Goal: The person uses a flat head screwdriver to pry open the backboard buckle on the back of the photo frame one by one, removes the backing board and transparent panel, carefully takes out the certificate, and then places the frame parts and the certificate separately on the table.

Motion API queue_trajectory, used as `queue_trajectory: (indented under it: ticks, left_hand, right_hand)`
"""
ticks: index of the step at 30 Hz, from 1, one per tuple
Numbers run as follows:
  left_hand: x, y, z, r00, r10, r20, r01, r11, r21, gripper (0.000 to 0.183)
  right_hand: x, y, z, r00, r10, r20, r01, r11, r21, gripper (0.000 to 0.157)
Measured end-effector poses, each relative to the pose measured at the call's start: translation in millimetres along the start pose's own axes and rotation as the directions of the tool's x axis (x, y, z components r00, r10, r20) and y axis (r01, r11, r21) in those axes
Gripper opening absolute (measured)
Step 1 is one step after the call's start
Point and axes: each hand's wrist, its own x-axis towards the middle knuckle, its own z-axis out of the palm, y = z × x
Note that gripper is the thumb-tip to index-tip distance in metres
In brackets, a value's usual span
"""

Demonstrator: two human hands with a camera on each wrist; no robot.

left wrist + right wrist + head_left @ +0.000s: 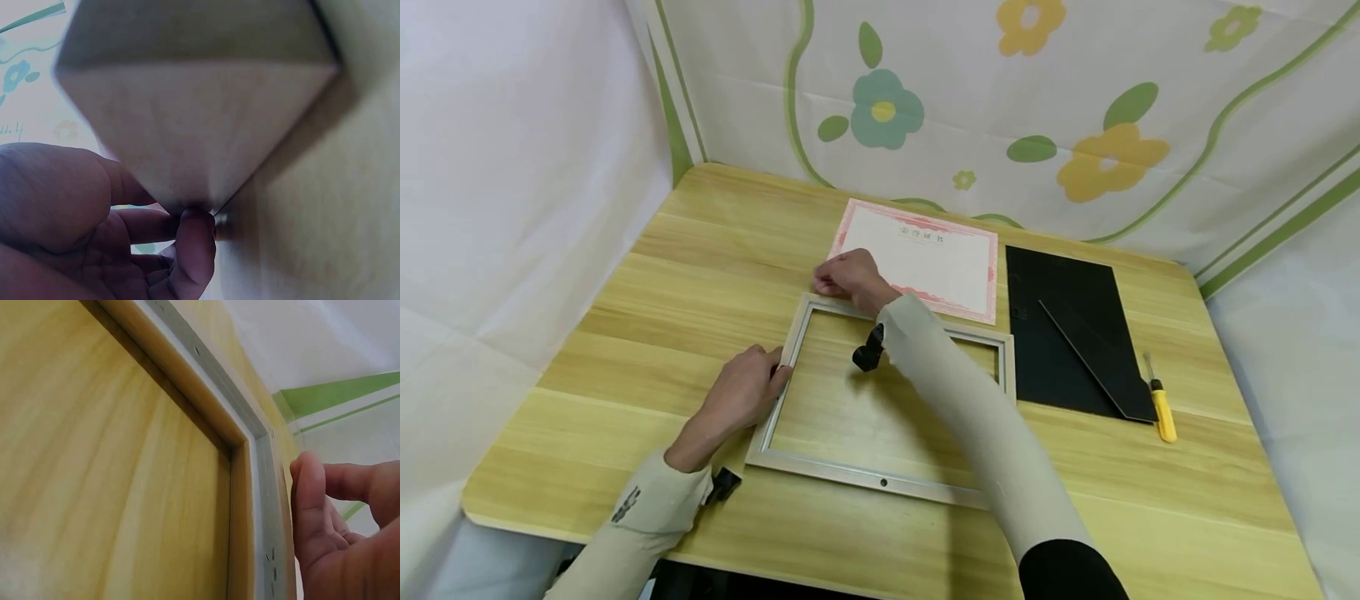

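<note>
A light wooden picture frame (828, 477) lies on the table, its middle showing the tabletop. At its left side, my left hand (741, 392) grips the rail; the left wrist view shows the thumb and curled fingers (195, 250) at the rail's lower edge. My right hand (853, 279) is beyond the frame's top left corner, over the lower left corner of a pink-bordered certificate (940, 267). In the right wrist view its thumb and index finger (309, 487) come together beside the frame's outer edge (269, 487); whether they pinch anything, I cannot tell.
Right of the certificate lies a black backing board (1052, 283) with a propped flap (1097, 367). A yellow-handled screwdriver (1162, 408) rests beside it. Flower-printed cloth (970, 100) hangs behind the table, and white cloth (527, 208) hangs at the left.
</note>
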Motion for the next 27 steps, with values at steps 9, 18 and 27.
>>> queue_trajectory:
  ticks: [9,18,27]
  left_hand:
    - [0.6,1.3,-0.2,1.000,-0.008,0.004,0.008,1.000,0.013,0.031]
    - [0.0,1.8,-0.6,1.000,-0.011,0.001,0.011,1.000,0.020,0.035]
    - [-0.1,0.7,1.3,1.000,-0.018,0.001,0.018,1.000,0.007,0.033]
  right_hand:
    - [4.7,1.7,-3.3,0.999,-0.040,-0.035,0.033,0.984,-0.175,0.013]
    - [10.1,6.1,-1.0,0.992,-0.102,-0.079,0.068,0.935,-0.348,0.014]
    - [10.0,8.7,0.6,0.988,-0.150,-0.047,0.122,0.919,-0.375,0.015]
